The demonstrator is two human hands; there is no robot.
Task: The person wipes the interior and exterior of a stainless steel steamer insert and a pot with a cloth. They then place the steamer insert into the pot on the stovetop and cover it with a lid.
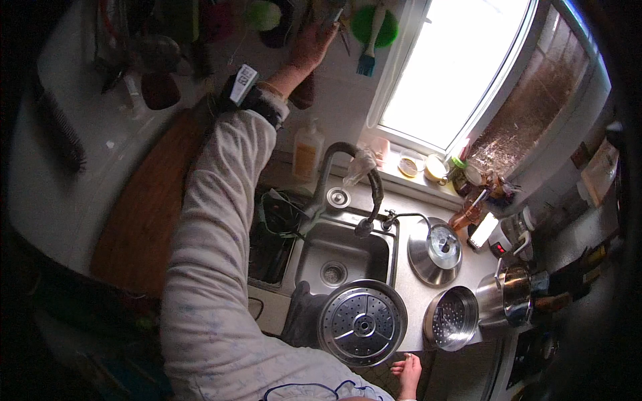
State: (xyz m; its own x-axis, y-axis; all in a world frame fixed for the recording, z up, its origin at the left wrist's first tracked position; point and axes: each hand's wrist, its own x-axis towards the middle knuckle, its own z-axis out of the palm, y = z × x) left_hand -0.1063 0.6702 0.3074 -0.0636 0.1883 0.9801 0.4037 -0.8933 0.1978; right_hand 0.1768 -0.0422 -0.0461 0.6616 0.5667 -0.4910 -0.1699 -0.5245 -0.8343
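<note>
Sink (344, 250) was my landmark here, a steel basin with a bent tap (348, 167) arching over it. My left hand (309, 43) was stretched far above the sink, up at the wall, fingers spread loosely among the hanging utensils (341, 30); whether it actually had hold of one I could not tell, the things there blur together. Just right of that hand hung a blue brush (366, 60) in front of a green round pad (374, 25). On my left wrist sat a dark strap with a small white device (244, 83).

My right hand (408, 371) was low, below the sink at the counter's front edge, fingers half curled and empty, touching nothing I could see. Nearest to it was a round perforated steamer plate (362, 323), resting at the sink's lower right corner. Right of that plate stood a small steel colander (452, 318), and beside the colander a shiny pot (506, 297). A steel lid (435, 250) with a knob lay on the counter right of the sink. A soap bottle (307, 150) stood behind the sink to the left, and a wooden board (144, 214) leaned well left of it.
</note>
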